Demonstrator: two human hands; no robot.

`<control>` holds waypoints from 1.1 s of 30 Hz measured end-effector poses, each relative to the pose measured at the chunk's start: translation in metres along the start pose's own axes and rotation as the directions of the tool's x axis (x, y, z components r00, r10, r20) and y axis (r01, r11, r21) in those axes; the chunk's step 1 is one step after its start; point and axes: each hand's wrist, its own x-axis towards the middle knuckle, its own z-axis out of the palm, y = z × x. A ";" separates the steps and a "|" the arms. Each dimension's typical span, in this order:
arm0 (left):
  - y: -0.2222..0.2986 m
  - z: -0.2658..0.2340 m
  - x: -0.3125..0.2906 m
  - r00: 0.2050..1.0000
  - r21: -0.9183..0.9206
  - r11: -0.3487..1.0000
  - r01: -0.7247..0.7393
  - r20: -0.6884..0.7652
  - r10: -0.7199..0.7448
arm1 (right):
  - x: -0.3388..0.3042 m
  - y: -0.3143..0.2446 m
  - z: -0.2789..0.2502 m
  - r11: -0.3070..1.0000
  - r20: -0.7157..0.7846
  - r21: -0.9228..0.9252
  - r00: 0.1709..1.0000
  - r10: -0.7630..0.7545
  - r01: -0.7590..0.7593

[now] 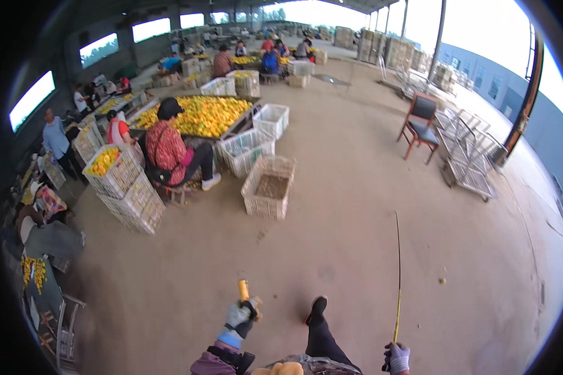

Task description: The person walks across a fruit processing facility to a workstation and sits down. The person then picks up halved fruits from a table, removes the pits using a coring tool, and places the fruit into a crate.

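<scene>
My left hand (241, 314), in a grey glove, is closed round a short tool with a yellow handle (243, 289). A thin end seems to stick out past the handle, too blurred to make out. Low at the right, my right hand (396, 357), in a pale glove with dark finger parts, grips a long thin rod (398, 275). The rod is yellow near the hand and dark further up, with a small bend at its far tip. It points forward over the concrete floor. One of my legs (322, 334), in dark trousers, shows between the hands.
Ahead stands a whitish plastic crate (269, 187), near a table heaped with yellow-orange fruit (213, 115). A seated person (169, 147) works there beside stacked crates (128, 194). A chair (421, 125) and metal trolleys (475, 156) stand right. A small yellowish thing (442, 281) lies on the floor.
</scene>
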 end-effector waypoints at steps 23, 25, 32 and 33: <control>0.190 0.192 0.553 0.908 -0.137 0.987 -0.082 -0.418 0.018 | 0.447 -0.638 0.393 0.982 0.457 -0.090 0.883 -0.108 0.167; 0.223 0.218 0.604 0.939 -0.191 0.979 -0.075 -0.343 0.005 | 0.494 -0.644 0.403 0.957 0.496 -0.223 0.867 -0.052 0.185; 0.304 0.293 0.789 0.948 -0.183 0.983 -0.031 -0.317 -0.029 | 0.613 -0.747 0.455 0.972 0.295 0.054 0.934 0.204 -0.229; 0.306 0.303 0.815 0.946 -0.184 0.982 -0.032 -0.324 -0.030 | 0.634 -0.768 0.470 0.972 0.299 0.049 0.932 0.206 -0.230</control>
